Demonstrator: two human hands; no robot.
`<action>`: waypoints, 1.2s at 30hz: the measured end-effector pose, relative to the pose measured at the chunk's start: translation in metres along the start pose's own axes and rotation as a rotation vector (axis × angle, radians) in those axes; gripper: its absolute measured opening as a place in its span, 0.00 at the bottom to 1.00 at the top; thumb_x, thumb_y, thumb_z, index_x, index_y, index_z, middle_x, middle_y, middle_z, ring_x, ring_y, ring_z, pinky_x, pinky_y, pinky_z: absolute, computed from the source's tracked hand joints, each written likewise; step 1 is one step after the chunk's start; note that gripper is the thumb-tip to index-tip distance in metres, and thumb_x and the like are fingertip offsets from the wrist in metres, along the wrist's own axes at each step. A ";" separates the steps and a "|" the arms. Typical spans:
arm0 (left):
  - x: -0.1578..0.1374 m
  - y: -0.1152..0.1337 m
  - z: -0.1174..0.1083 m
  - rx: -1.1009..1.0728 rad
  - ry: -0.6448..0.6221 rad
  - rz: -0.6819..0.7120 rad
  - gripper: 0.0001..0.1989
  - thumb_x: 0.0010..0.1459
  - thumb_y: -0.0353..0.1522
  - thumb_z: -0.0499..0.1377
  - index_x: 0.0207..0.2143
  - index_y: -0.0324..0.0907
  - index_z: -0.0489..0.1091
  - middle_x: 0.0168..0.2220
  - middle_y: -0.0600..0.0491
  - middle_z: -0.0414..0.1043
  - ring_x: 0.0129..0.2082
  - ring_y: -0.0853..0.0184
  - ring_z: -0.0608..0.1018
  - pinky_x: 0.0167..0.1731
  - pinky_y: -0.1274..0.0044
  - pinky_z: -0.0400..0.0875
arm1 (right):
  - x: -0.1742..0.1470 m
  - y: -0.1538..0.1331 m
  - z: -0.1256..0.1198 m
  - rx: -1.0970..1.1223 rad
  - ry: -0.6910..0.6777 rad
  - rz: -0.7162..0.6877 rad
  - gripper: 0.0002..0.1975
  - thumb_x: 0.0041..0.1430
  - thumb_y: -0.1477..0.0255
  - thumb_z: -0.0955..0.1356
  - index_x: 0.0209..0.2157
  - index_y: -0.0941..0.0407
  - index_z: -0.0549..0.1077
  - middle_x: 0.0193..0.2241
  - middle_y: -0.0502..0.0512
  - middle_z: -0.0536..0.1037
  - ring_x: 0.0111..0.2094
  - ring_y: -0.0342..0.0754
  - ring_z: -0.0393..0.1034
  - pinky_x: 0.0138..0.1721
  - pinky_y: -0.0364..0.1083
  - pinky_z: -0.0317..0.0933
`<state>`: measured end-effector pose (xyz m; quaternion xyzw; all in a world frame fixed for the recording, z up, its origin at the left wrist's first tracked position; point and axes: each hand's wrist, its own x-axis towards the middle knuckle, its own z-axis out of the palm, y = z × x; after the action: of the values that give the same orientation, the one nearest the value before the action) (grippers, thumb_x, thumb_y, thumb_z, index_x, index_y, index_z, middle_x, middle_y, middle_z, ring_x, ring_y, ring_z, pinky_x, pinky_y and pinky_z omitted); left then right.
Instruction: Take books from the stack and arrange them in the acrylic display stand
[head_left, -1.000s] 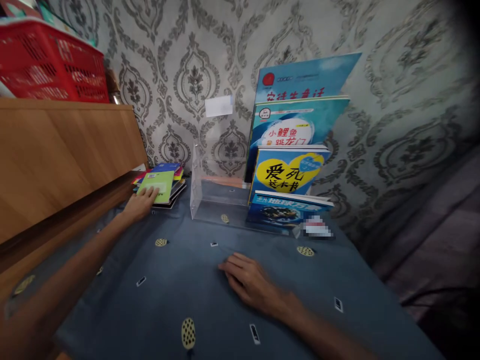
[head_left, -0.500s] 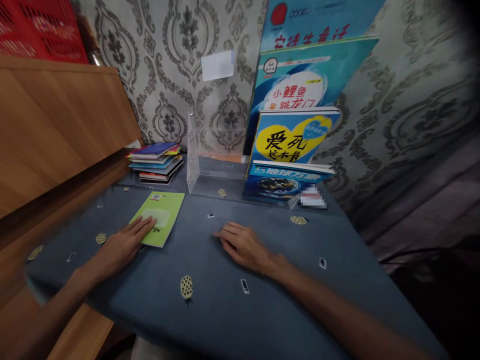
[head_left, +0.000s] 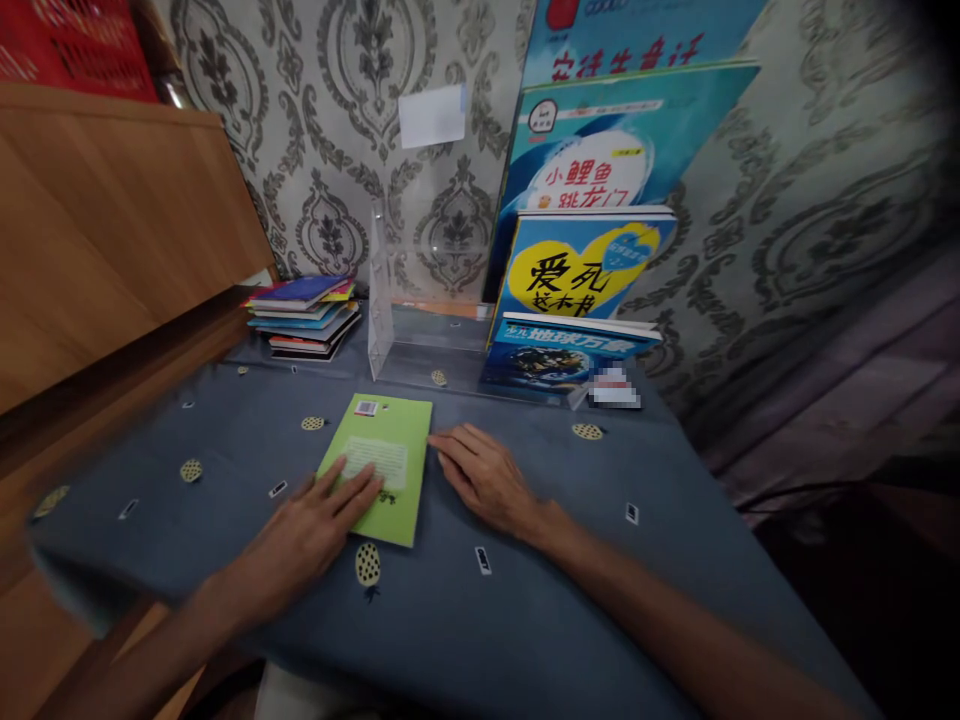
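A thin green book (head_left: 401, 430) lies flat on the tablecloth, its barcode side up. My left hand (head_left: 315, 520) rests on the lower left part of its cover with the fingers spread. Just off the book's right edge is my right hand (head_left: 487, 480), low over the cloth, index finger stretched toward that edge; the other fingers are loosely bent and nothing shows in them. Whether its fingertip touches the book I cannot tell.
A clear acrylic rack (head_left: 381, 300) stands at the back, with several picture books (head_left: 577, 270) upright in its right part. Left of it is a stack of books (head_left: 304, 315). A wooden cabinet (head_left: 127, 190) borders the patterned blue tablecloth (head_left: 570, 620) on the left.
My left hand has slid the green book to the right and nearer to me, up to my right hand. My right hand has stayed in about the same place.
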<state>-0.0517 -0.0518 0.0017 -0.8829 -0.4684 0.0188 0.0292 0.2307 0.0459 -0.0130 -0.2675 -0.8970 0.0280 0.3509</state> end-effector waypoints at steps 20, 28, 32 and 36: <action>0.109 -0.044 0.012 -0.054 0.211 -0.041 0.21 0.72 0.36 0.45 0.60 0.37 0.65 0.62 0.41 0.67 0.64 0.57 0.69 0.61 0.62 0.64 | 0.003 0.000 0.001 0.019 -0.214 -0.040 0.13 0.68 0.75 0.62 0.48 0.57 0.75 0.49 0.64 0.78 0.52 0.55 0.70 0.55 0.57 0.64; 0.130 -0.031 0.013 -0.065 0.284 0.035 0.18 0.69 0.28 0.46 0.55 0.37 0.68 0.58 0.40 0.71 0.60 0.57 0.73 0.58 0.62 0.69 | 0.002 0.005 0.007 0.059 -0.194 0.020 0.15 0.68 0.73 0.62 0.52 0.59 0.73 0.52 0.65 0.77 0.56 0.55 0.69 0.58 0.58 0.63; 0.132 -0.032 0.018 -0.101 0.327 0.072 0.19 0.68 0.26 0.46 0.56 0.36 0.68 0.60 0.40 0.70 0.62 0.58 0.71 0.59 0.63 0.68 | 0.003 0.011 0.011 0.070 -0.227 0.101 0.19 0.68 0.70 0.63 0.57 0.60 0.71 0.58 0.67 0.73 0.62 0.56 0.63 0.65 0.63 0.54; 0.131 -0.037 0.021 -0.134 0.316 0.093 0.20 0.69 0.28 0.46 0.58 0.35 0.67 0.61 0.39 0.69 0.63 0.58 0.70 0.61 0.63 0.66 | 0.005 0.014 0.012 0.051 -0.314 0.170 0.24 0.68 0.68 0.62 0.62 0.60 0.66 0.63 0.67 0.68 0.67 0.56 0.57 0.68 0.65 0.45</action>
<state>-0.0102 0.0782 -0.0175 -0.8956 -0.4166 -0.1503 0.0428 0.2265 0.0621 -0.0222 -0.3257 -0.9139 0.1217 0.2094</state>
